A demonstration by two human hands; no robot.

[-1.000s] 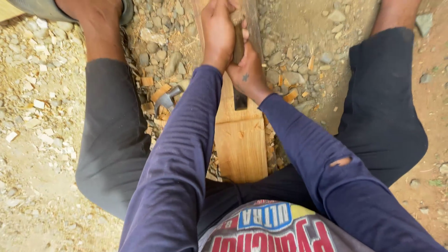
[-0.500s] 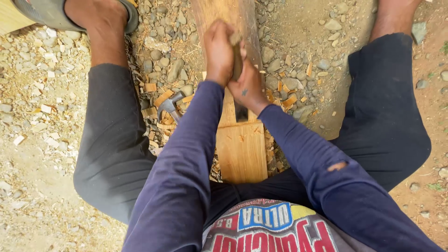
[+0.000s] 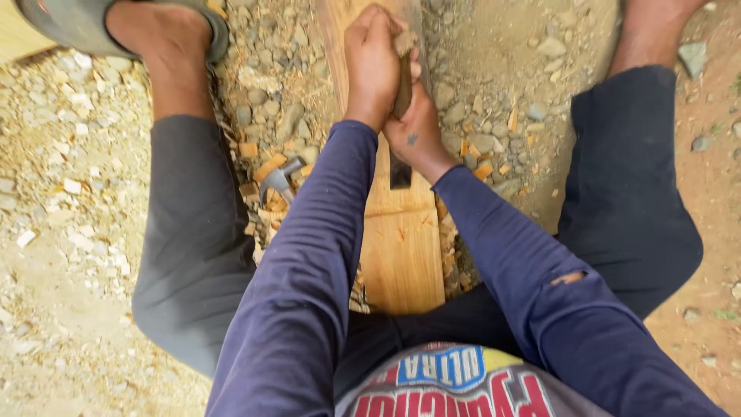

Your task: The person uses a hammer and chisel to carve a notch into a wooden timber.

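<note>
**Two hands on a chisel over a plank**

The ground (image 3: 69,255) carries everything: pale gravel and sand on the left, browner earth toward the right edge, loose stones thick along the top.

The person sits on it with legs spread to either side, in dark trousers (image 3: 193,255), and blue sleeves (image 3: 309,262) run up the middle of the view.

The plank (image 3: 401,262) lies lengthwise between the legs, running from the person's lap to the top edge of the view. Its near part is bare, orange and fresh-cut, with a step across it just below the hands.

A foot in a grey sandal (image 3: 85,27) rests at the top left corner of the ground.

The left hand (image 3: 374,66) is closed in a fist, fingers together, wrapped around the upper end of the chisel (image 3: 401,166). The right hand (image 3: 417,131) sits just below and to the right of it, touching it, fingers curled around the same tool lower down. The chisel's dark blade shows beneath the right hand and meets the plank at the step.

A hammer (image 3: 279,179) lies on the gravel just left of the plank, beside the left sleeve, steel head showing.

Orange wood chips (image 3: 266,166) are scattered among the stones on both sides of the plank.
</note>
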